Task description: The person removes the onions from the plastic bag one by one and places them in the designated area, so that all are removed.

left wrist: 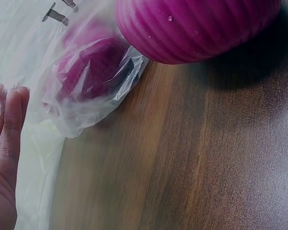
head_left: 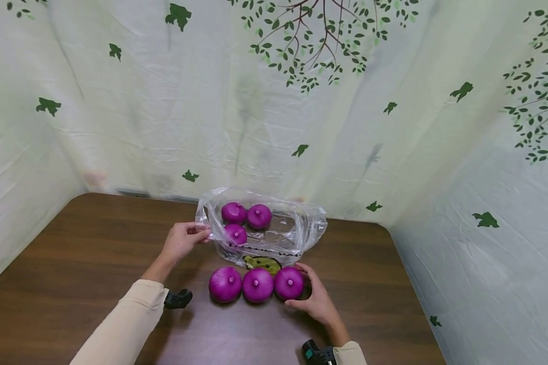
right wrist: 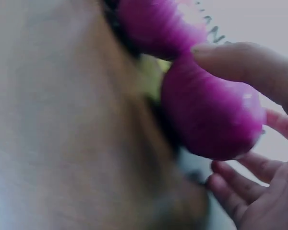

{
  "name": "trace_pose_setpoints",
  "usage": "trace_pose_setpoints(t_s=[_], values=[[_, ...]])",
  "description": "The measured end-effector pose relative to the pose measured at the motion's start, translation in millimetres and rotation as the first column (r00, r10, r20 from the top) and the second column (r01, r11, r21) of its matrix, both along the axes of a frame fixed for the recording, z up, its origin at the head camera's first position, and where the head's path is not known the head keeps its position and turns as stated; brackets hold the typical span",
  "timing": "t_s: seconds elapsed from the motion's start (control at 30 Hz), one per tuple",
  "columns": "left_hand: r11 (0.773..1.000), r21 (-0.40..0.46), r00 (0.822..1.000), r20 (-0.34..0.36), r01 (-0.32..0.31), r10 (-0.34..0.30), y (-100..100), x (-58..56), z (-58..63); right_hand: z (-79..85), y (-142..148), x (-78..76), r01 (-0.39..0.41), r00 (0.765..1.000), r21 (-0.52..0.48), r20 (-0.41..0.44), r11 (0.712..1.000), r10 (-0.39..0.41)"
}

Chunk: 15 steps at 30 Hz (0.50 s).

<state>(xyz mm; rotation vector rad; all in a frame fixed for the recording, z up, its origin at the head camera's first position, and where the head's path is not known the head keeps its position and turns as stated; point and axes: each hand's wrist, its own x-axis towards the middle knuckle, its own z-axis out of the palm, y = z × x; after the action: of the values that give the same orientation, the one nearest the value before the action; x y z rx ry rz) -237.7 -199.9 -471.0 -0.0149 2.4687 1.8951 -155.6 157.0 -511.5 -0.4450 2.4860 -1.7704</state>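
Three purple onions stand in a row on the table, the left one (head_left: 225, 285), the middle one (head_left: 257, 285) and the right one (head_left: 289, 283). Behind them lies a clear plastic bag (head_left: 314, 230) with its mouth spread. Three more onions (head_left: 259, 216) show in its left part. At the bag's left edge my left hand (head_left: 182, 246) pinches the film between thumb and fingers, also seen in the left wrist view. My right hand (head_left: 318, 301) grips the right onion, thumb on the near side and fingers round the far side. The right wrist view shows this onion (right wrist: 213, 110) up close.
The brown wooden table (head_left: 96, 253) has rounded far corners. A pale curtain (head_left: 141, 126) with printed leaves hangs round its back and sides. A yellow print (head_left: 262, 263) on the bag lies just behind the row. Black straps sit on both wrists.
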Motion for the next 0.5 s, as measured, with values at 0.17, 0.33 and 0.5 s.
trace_pose_setpoints(t_s=[0.17,0.33,0.5], values=[[1.000,-0.005,1.000,0.009,-0.003,0.003,0,0.6,1.7,21.8,6,0.7,-0.014,1.000,0.007,0.017,1.000,0.014],[1.000,-0.001,1.000,-0.001,-0.001,0.001,-1,1.2,2.1,21.1,15,-9.6,0.040,0.999,0.030,-0.028,0.999,-0.039],[1.000,0.004,1.000,-0.004,0.002,-0.002,-1,0.7,1.9,23.9,23,-23.1,0.042,0.996,0.057,-0.081,0.997,-0.038]])
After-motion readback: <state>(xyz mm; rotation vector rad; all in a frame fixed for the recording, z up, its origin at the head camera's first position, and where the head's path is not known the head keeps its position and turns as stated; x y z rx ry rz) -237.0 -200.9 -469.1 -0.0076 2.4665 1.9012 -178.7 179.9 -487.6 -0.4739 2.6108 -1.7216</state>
